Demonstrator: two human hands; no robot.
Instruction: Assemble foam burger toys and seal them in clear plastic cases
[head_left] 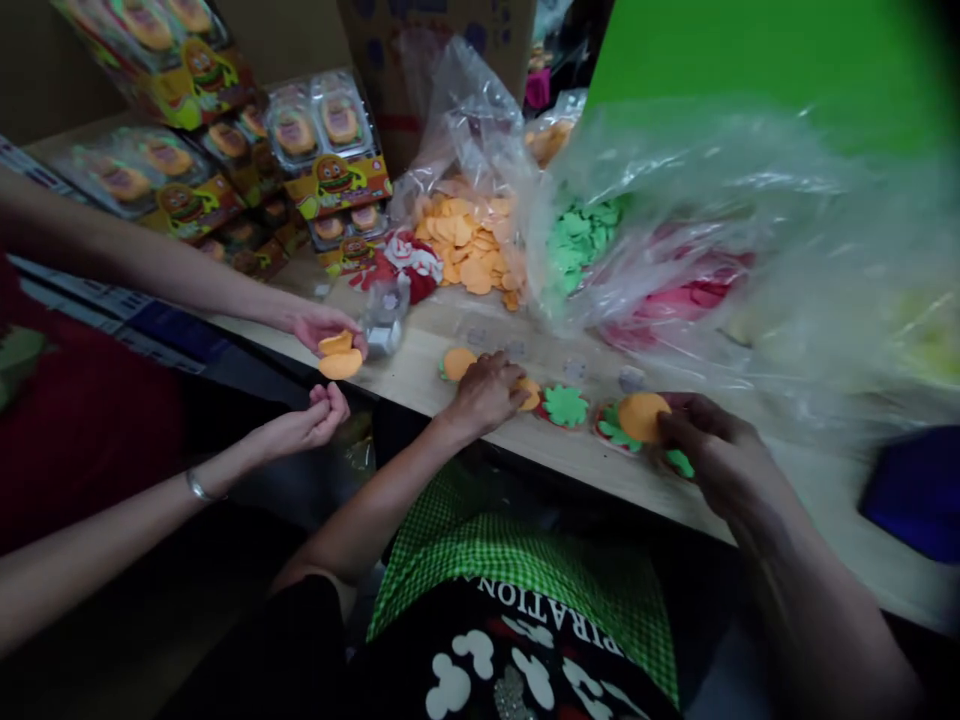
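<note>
Pinched between the thumb and fingers of the right hand [712, 450] is an orange disc [642, 416], held just over a green leaf piece [613, 428] that lies on a red piece on the table [420, 375]. Left of that, the left hand [486, 393] rests palm down on the table edge, fingers curled over a second orange disc [529, 393]; whether it actually grips this one cannot be told.

Going from the far left: a co-worker's two arms reach in from the left edge. The farther hand [324, 325] holds two orange pieces [339, 356] between fingers and thumb above the near table edge. The nearer hand [313, 420], with a bracelet [196, 488] on its wrist, hangs below them with fingers bunched together.

Behind, at far left, stand stacked burger toy packs [330, 150]. Right of them a small clear cup [385, 322] sits beside a red and white wrapper [409, 262]. Another orange disc [456, 362] lies on a green piece just left of the left hand, and a green leaf on red [565, 405] lies between the two hands. Farther back, open clear bags hold orange pieces [469, 240], green pieces [581, 235] and pink pieces [675, 295]. A blue object [911, 490] lies at the far right.
</note>
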